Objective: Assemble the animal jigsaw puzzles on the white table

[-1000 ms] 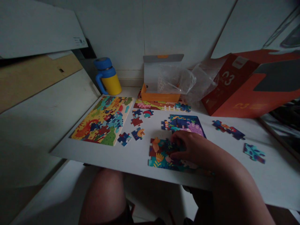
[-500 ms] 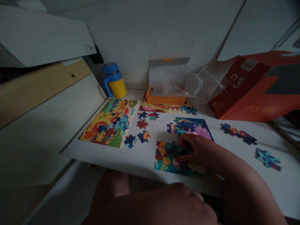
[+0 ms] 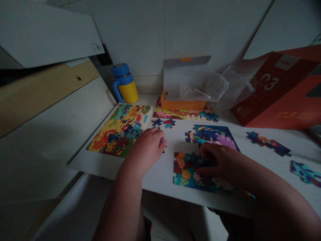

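Observation:
My left hand (image 3: 149, 142) is over the loose jigsaw pieces, its fingers curled downward; whatever is in them is hidden. A sliver of a piece shows below its thumb. Two jigsaw pieces (image 3: 163, 123) lie just beyond it. My right hand (image 3: 217, 159) rests on a partly joined sea-scene puzzle (image 3: 187, 172), its thumb and fingertips apart and touching the surface, with no lifted piece visible. Behind it lies another joined puzzle section (image 3: 220, 134) with a purple octopus. To the left is an animal puzzle (image 3: 105, 134) in yellow, with loose pieces on top, partly covered by my left arm.
A blue and yellow mug (image 3: 126, 87) stands at the back left. An opened orange box (image 3: 184, 105) with clear plastic bags (image 3: 213, 87) sits on a farm-scene puzzle (image 3: 173, 114). Joined pieces (image 3: 268, 144) and a spotted section (image 3: 304, 172) lie right, before a large red box (image 3: 281, 93).
My left hand has risen from below the table edge and reached forward to the loose pieces. The right hand keeps its place on the sea-scene puzzle. The view has shifted slightly.

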Tool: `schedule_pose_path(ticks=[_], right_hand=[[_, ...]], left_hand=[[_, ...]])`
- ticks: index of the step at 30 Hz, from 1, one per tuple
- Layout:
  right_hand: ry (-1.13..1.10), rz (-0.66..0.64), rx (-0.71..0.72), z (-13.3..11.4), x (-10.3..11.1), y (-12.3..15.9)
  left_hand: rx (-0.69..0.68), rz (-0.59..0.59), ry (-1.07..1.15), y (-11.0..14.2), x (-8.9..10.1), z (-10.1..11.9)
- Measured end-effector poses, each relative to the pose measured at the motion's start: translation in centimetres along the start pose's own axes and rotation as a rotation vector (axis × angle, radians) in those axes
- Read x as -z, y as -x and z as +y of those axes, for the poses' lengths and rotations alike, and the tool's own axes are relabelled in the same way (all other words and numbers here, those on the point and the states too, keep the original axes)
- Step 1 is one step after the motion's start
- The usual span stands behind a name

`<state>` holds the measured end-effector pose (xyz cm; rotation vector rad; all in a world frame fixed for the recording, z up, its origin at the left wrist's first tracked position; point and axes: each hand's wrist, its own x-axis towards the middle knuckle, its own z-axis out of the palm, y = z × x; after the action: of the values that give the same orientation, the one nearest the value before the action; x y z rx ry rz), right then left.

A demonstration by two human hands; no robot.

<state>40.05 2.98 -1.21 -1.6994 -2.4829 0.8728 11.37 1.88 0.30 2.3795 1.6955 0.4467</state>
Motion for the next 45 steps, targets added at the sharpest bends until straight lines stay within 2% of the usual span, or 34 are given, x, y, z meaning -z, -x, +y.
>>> schedule_pose_path(ticks=[3, 9, 13, 20, 25, 35, 41, 45], right_hand=[[-0.003, -0.006, -0.012, -0.2, 0.1, 0.1], [-0.014, 0.016, 0.002, -0.2, 0.2, 0.3], [-0.02, 0.006, -0.005, -0.3, 0.3, 0.4], [-0.065, -0.011, -0.002, -0.4, 0.6, 0.6], [-0.068, -0.017, 0.003, -0.6, 0.8, 0.6], [-0.074, 0.009, 0.001, -0.5, 0.6, 0.7], [-0.069, 0.01, 0.003, -0.2, 0.4, 0.5], [-0.065, 0.004, -0.005, -0.2, 0.5, 0.5]], left_hand=[[0.046, 0.085, -0.019, -0.7, -0.6, -1.2], [-0.028, 0.046, 0.061, -0.5, -1.8, -0.3], [0.006, 0.041, 0.127, -0.6, -1.3, -0.9], [0.186, -0.046, 0.15, 0.2, 0.2, -2.2], [0.17, -0.055, 0.131, 0.6, -0.2, -2.2], [0.216, -0.085, 0.242, 0.5, -1.0, -3.0], [0.222, -0.041, 0.207, 0.6, -1.3, -3.1], [0.238, -0.065, 0.195, 0.5, -1.2, -3.0]])
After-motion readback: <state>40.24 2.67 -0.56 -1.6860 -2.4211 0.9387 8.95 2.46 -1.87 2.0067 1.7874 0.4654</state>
